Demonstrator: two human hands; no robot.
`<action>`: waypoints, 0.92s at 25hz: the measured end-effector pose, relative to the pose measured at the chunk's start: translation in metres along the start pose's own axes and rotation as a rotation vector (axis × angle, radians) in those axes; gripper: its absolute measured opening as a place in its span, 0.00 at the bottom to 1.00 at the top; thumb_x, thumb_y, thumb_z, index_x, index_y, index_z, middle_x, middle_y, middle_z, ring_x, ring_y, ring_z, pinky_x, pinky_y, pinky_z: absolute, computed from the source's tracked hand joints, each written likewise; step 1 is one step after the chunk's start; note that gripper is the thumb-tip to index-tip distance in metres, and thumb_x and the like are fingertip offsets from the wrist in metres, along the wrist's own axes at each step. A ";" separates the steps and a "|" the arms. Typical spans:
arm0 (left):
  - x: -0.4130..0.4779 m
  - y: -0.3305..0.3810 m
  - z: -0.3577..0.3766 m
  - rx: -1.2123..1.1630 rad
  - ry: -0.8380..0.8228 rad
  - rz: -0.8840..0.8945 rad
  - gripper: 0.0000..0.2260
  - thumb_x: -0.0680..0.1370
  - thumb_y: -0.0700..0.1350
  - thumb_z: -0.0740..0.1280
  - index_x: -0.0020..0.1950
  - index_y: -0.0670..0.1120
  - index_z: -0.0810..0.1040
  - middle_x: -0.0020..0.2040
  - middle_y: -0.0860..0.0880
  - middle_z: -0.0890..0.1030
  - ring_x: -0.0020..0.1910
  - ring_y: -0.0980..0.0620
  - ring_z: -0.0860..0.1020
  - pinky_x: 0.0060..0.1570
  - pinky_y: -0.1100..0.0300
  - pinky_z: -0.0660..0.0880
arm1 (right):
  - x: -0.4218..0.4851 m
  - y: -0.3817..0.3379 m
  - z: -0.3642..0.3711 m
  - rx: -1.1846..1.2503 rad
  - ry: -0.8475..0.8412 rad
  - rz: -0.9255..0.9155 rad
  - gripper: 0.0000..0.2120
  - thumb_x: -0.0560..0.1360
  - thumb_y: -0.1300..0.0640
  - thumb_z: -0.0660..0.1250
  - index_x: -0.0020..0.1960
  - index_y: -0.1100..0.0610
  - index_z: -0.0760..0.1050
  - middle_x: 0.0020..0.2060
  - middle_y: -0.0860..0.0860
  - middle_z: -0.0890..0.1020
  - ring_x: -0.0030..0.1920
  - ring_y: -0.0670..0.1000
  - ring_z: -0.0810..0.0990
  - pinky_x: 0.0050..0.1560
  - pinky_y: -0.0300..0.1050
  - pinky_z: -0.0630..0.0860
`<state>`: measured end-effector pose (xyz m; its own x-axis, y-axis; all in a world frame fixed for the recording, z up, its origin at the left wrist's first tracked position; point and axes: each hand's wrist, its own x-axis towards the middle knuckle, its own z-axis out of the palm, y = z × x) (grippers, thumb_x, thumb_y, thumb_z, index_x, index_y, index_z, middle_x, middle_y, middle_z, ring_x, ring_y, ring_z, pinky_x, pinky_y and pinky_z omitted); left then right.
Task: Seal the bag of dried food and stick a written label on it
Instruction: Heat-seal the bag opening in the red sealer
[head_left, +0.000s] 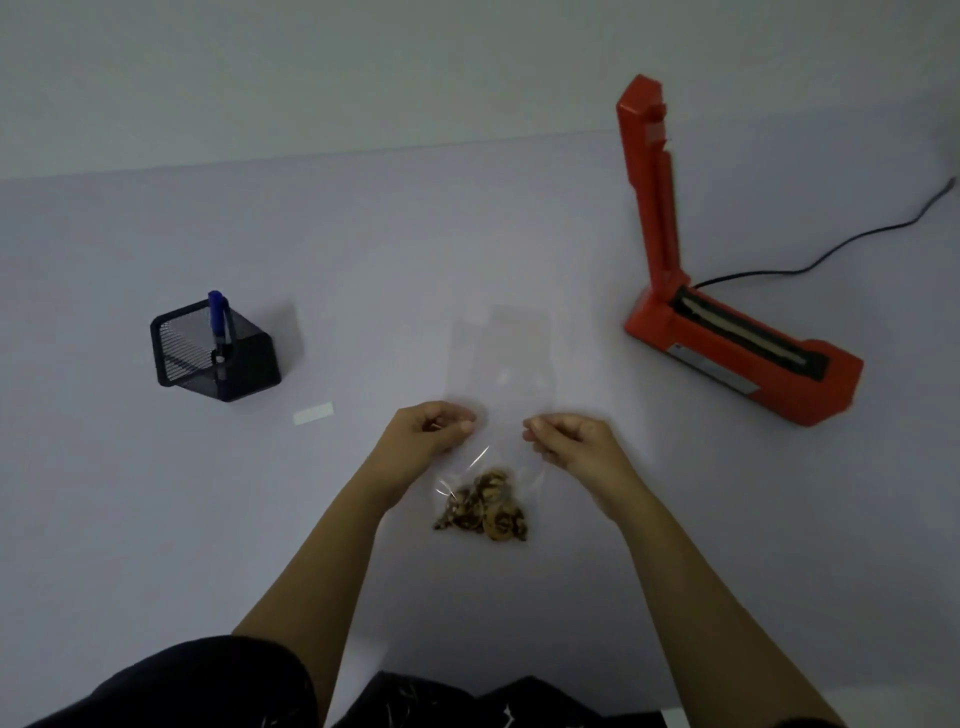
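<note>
two hands work the clear bag (500, 364), which lies flat near the middle of the desk (415, 234), a little in from its near edge. the dried food (485, 506) is heaped at the end closest to the person and the empty mouth end points toward the far edge. the left hand (434, 428) pinches the bag's left side and the right hand (566, 441) pinches its right side, each with curled fingers and thumb closed on the film about midway up.

the step in hand looks like readying the bag for sealing. to do it well, keep the food shaken down at the closed end, draw the two sides apart so the film above it lies flat and unwrinkled, and press the air out toward the mouth. then carry it to the red sealer (727, 343) toward the desk's right edge, whose arm stands raised. only clean, smooth film should cross the heating strip, square to it; a crumb or a crease there would likely spoil the seam.

the white label (313, 413) lies apart, toward the left, near the mesh holder (215, 358) with a blue pen (218, 317) in it. no writing shows on the label. a silvery plate on the sealer's side is too blurred to read, and no brand can be made out anywhere.
</note>
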<state>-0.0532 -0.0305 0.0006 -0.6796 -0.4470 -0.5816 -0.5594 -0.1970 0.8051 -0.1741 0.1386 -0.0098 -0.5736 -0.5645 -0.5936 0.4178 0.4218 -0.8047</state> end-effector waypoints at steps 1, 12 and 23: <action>0.003 0.003 0.008 0.016 -0.048 0.002 0.05 0.75 0.39 0.69 0.49 0.43 0.82 0.41 0.46 0.80 0.40 0.51 0.76 0.42 0.64 0.75 | -0.006 0.002 -0.010 0.021 0.021 0.005 0.05 0.76 0.56 0.66 0.44 0.50 0.81 0.41 0.48 0.84 0.41 0.44 0.80 0.45 0.34 0.76; 0.033 0.041 0.143 0.151 -0.338 0.047 0.07 0.74 0.39 0.70 0.51 0.41 0.81 0.43 0.44 0.80 0.39 0.53 0.76 0.40 0.65 0.75 | -0.054 0.028 -0.136 0.147 0.275 0.033 0.06 0.75 0.58 0.67 0.50 0.57 0.81 0.42 0.51 0.84 0.40 0.43 0.81 0.40 0.30 0.77; 0.030 0.056 0.192 0.098 -0.098 0.152 0.13 0.79 0.47 0.63 0.40 0.43 0.81 0.28 0.56 0.79 0.26 0.63 0.74 0.30 0.72 0.70 | -0.057 0.029 -0.162 0.261 0.326 0.042 0.08 0.76 0.54 0.65 0.49 0.54 0.82 0.41 0.49 0.84 0.40 0.46 0.83 0.40 0.38 0.76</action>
<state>-0.1961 0.1123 0.0057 -0.8000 -0.3771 -0.4667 -0.4872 -0.0457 0.8721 -0.2434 0.2984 0.0020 -0.7278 -0.2788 -0.6266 0.5860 0.2218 -0.7793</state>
